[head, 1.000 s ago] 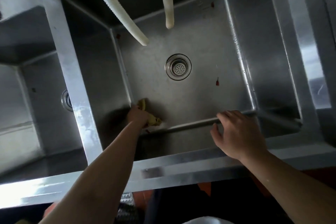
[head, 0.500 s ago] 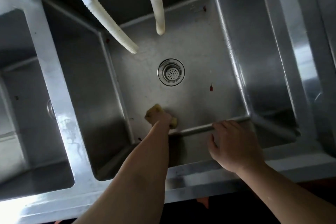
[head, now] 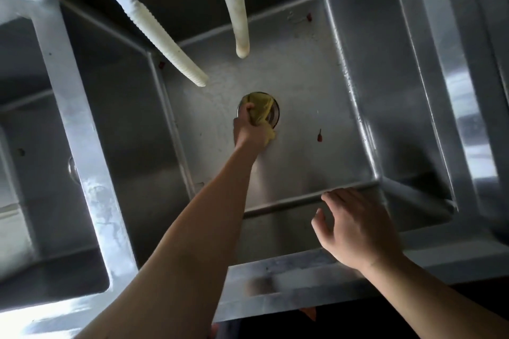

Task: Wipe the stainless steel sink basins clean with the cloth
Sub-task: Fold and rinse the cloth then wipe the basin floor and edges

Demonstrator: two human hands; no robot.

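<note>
Nearest, the steel front rim (head: 278, 286) of the sink runs across the bottom, and two bare forearms cross it. Two hands are in view. The right hand (head: 355, 231) hangs over the near wall of the middle stainless steel sink basin (head: 311, 91), fingers spread loosely and holding nothing; whether it touches the metal cannot be told. Further in, the left hand (head: 248, 129) reaches down to the basin floor and grips one crumpled yellow cloth (head: 260, 110), fingers curled round it. The cloth sits on top of the round steel drain strainer (head: 276, 115), covering most of it, so only the right arc of the ring shows.

Three small red scraps lie in this basin: one (head: 319, 137) on the floor to the right of the cloth, well apart from it; one (head: 161, 64) at the far left corner; one (head: 309, 17) at the far right corner. Water beads dot the right wall.

A steel divider (head: 74, 129) separates it from a second basin (head: 30, 173) on the left, where the edge of another drain shows beside the divider. Part of a third basin (head: 495, 91) shows at the right edge.

Farthest, two whitish hoses hang over the middle basin: one ribbed hose (head: 165, 47) slanting from the upper left, and one smooth hose (head: 240, 27) with a black collar, hanging nearly straight down. Neither touches the floor.
</note>
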